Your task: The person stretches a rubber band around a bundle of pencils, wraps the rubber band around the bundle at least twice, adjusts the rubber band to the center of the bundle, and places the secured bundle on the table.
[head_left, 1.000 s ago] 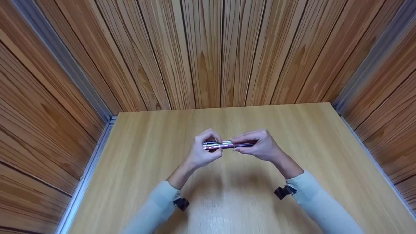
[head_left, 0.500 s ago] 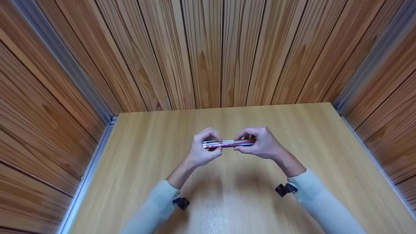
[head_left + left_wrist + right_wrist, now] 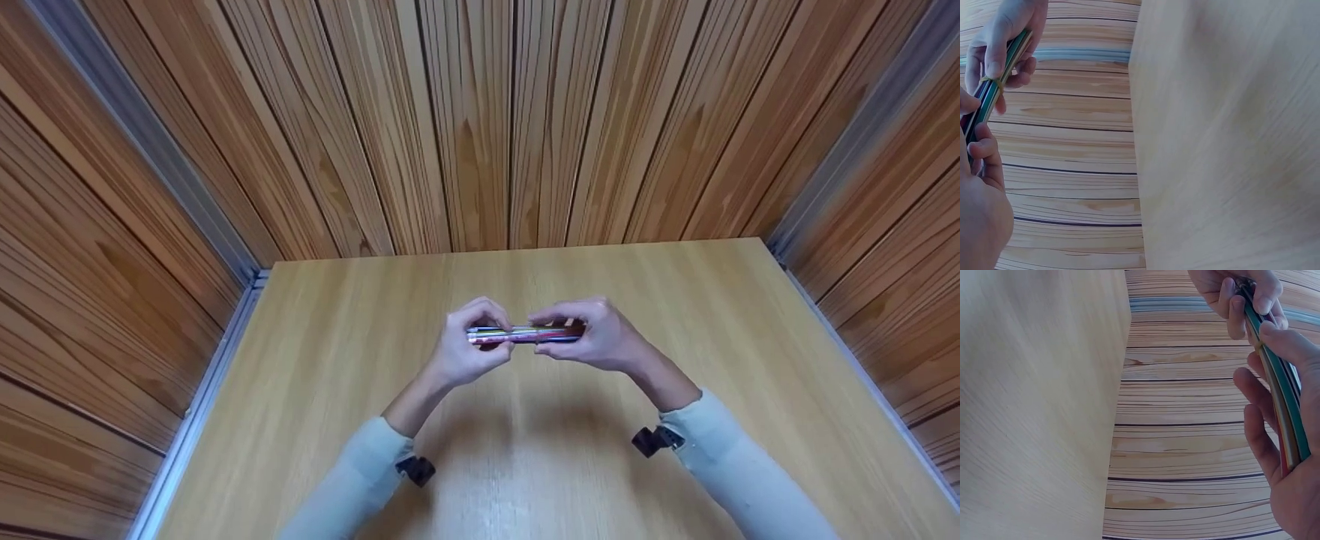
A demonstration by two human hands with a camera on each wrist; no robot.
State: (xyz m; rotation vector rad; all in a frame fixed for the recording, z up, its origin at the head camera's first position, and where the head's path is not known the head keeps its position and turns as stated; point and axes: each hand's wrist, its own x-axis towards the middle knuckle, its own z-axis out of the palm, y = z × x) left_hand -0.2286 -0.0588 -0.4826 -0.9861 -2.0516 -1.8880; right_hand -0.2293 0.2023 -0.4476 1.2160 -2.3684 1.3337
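A bundle of slim pencils (image 3: 523, 334) in mixed colours, green and red among them, is held level above the table in the head view. A thin yellowish rubber band (image 3: 992, 82) runs round its middle. My left hand (image 3: 461, 361) pinches the left part of the bundle between thumb and fingers. On the other side my right hand (image 3: 604, 337) has its thumb and fingertips on the bundle by the band. The right wrist view shows the thumb pressing beside the rubber band (image 3: 1258, 345), while the pencils' other end lies against the palm. The palms partly hide both ends.
Beneath the hands lies a light wooden table (image 3: 247, 450). Wood-plank walls (image 3: 480, 127) rise behind it and on both sides, with grey metal rails (image 3: 199, 397) along the edges. Each sleeve cuff carries a small black camera (image 3: 416, 470).
My right hand's fingertips shift slightly right along the bundle and lift, then come back left near the band. My left hand keeps its grip almost unmoved.
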